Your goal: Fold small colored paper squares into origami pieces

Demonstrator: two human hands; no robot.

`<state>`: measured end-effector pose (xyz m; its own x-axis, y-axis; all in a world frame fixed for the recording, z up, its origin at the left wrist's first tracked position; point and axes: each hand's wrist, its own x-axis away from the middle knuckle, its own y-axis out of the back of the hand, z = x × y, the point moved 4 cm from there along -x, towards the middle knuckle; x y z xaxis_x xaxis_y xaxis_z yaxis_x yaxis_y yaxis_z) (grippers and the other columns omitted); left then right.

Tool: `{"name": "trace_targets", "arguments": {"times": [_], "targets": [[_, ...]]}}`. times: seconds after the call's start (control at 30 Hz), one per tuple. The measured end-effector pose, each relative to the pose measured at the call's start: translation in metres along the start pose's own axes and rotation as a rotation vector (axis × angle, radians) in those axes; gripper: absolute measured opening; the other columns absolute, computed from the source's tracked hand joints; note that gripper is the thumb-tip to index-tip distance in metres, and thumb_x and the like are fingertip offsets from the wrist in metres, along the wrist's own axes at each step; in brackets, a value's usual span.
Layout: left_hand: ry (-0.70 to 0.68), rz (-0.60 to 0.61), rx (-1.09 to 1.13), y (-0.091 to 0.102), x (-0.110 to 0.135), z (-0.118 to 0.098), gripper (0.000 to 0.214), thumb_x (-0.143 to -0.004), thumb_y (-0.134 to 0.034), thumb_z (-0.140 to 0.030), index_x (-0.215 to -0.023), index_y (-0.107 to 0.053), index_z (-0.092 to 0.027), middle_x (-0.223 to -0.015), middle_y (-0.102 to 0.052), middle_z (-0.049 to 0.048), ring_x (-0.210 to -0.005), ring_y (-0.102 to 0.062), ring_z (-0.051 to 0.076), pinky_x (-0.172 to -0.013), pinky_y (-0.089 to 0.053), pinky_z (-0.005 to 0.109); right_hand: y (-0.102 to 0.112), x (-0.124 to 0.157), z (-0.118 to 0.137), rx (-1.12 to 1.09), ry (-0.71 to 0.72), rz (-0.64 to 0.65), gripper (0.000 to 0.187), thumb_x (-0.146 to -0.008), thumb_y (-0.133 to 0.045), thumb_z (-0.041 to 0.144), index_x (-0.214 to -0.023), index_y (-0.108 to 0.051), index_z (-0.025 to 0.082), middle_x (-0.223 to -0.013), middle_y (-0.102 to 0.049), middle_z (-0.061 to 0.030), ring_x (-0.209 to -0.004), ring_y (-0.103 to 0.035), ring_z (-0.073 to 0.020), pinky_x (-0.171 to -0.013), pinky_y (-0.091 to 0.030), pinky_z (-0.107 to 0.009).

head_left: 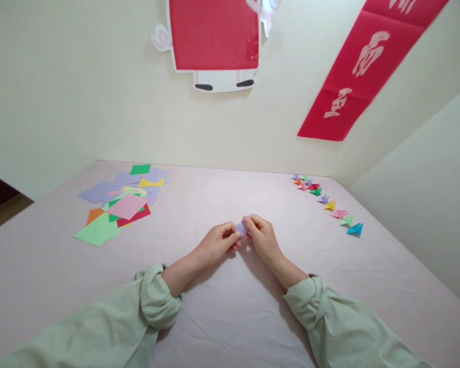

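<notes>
One left hand (219, 241), one right hand (263, 237), two green sleeves (99, 327) and one lilac paper piece (241, 228); twelve folded paper figures (339, 213) by my count, the farthest crowded together; one heap of loose paper sheets (128, 206), too overlapped to total; one red banner (362, 84); one red-bodied cutout (214, 36).

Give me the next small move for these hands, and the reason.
Probably press a crease into the small lavender paper with the right hand while the left hand steadies it: both hands pinch it from opposite sides, and folded paper pieces stand in a row on the right.
</notes>
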<state>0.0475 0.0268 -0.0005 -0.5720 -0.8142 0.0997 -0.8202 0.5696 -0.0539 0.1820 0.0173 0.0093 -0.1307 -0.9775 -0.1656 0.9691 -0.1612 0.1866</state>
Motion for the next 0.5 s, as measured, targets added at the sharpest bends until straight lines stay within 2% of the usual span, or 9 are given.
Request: {"name": "trace_targets", "arguments": {"times": [0.13, 0.27, 0.4, 0.5], "targets": [[-0.007, 0.032, -0.016, -0.001, 0.001, 0.000, 0.032, -0.079, -0.061, -0.045, -0.068, -0.049, -0.017, -0.061, -0.056, -0.0015, -0.052, -0.050, 0.008, -0.053, -0.043, 0.022, 0.002, -0.002, -0.004, -0.044, -0.016, -0.026, 0.041, -0.085, -0.055, 0.053, -0.061, -0.052, 0.020, -0.051, -0.044, 0.0047, -0.049, -0.041, -0.0109, -0.050, -0.033, -0.024], [-0.015, -0.023, 0.015, 0.000, -0.001, -0.001, 0.029, -0.077, -0.063, -0.042, -0.073, -0.050, -0.017, -0.063, -0.057, -0.0021, -0.053, -0.051, 0.008, -0.054, -0.044, 0.022, 0.005, -0.005, -0.010, -0.043, -0.058, -0.034, 0.050, -0.086, -0.050, 0.059, -0.058, -0.054, 0.019, -0.048, -0.045, 0.0035, -0.046, -0.041, -0.0111, -0.048, -0.032, -0.025], [-0.071, -0.220, -0.046, 0.011, -0.002, 0.000, 0.015, -0.079, -0.058, -0.028, -0.080, -0.048, -0.018, -0.069, -0.058, -0.0023, -0.058, -0.054, 0.010, -0.055, -0.044, 0.022, 0.003, -0.005, -0.011, -0.139, -0.102, -0.016, 0.048, -0.084, -0.050, 0.064, -0.076, -0.062, 0.018, -0.059, -0.055, 0.0017, -0.048, -0.047, -0.0111, -0.048, -0.036, -0.025], [-0.198, -0.382, -0.243, 0.020, 0.001, -0.005, 0.007, -0.078, -0.052, -0.015, -0.081, -0.047, -0.020, -0.074, -0.056, -0.0026, -0.065, -0.054, 0.011, -0.061, -0.043, 0.024, -0.003, -0.001, -0.008, -0.186, -0.129, 0.036, 0.044, -0.081, -0.057, 0.063, -0.079, -0.059, 0.019, -0.065, -0.059, 0.0012, -0.052, -0.053, -0.0117, -0.051, -0.042, -0.025]]}}
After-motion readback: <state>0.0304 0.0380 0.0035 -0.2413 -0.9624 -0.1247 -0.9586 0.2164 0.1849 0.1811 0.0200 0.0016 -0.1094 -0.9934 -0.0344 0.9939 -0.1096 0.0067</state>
